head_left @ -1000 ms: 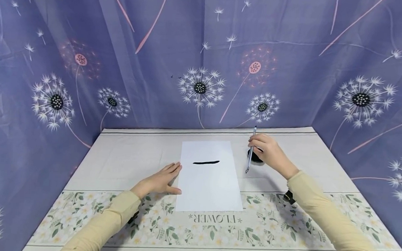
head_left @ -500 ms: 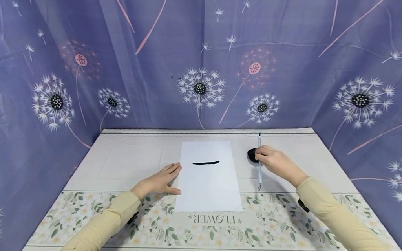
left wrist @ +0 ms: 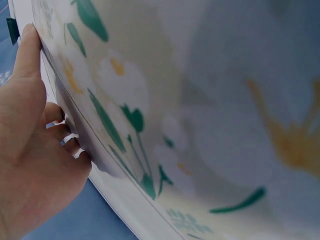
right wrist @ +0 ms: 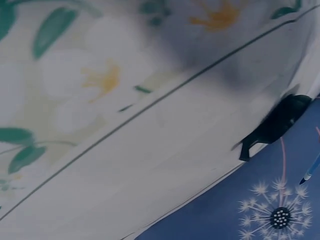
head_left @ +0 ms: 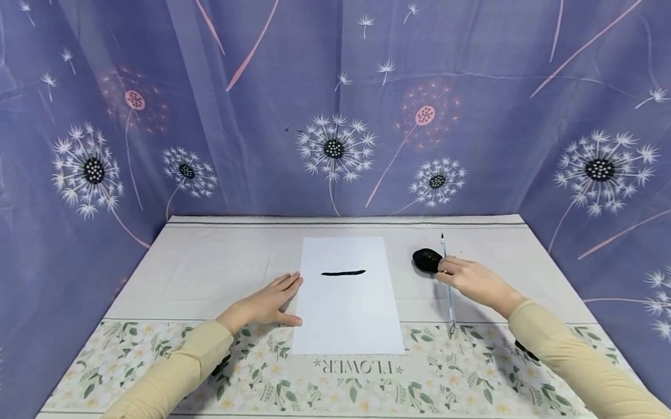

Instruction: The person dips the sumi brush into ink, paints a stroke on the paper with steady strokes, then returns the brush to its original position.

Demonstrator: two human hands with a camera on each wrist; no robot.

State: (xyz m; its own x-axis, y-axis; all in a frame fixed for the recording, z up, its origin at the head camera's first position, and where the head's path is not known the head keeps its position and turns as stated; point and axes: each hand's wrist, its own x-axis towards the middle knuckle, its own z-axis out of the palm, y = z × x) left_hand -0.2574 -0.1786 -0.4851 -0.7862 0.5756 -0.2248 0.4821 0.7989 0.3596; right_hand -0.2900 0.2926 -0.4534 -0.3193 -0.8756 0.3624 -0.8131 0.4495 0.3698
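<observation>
In the head view my left hand (head_left: 267,301) lies with its fingers spread, its fingertips and thumb at the left edge of a white sheet of paper (head_left: 351,316). One thick black stroke (head_left: 343,272) crosses the upper part of the sheet. My right hand (head_left: 474,281) pinches a pale blue writing brush (head_left: 449,304) to the right of the paper. The dark tip of the brush points to the far side, and a small loop hangs at its near end. Right beside the fingers sits a black dish (head_left: 425,261). The right wrist view shows the dish (right wrist: 280,120) and the brush end (right wrist: 311,172), but no hand.
A white tablecloth (head_left: 232,247) with a band of printed flowers and the word FLOWER covers the table. Purple curtains (head_left: 257,151) with dandelion prints stand close behind the far edge and at both sides.
My right hand has moved to the right with the brush, and its loop end has swung nearer to me. More of the black dish shows. The left hand has stayed put.
</observation>
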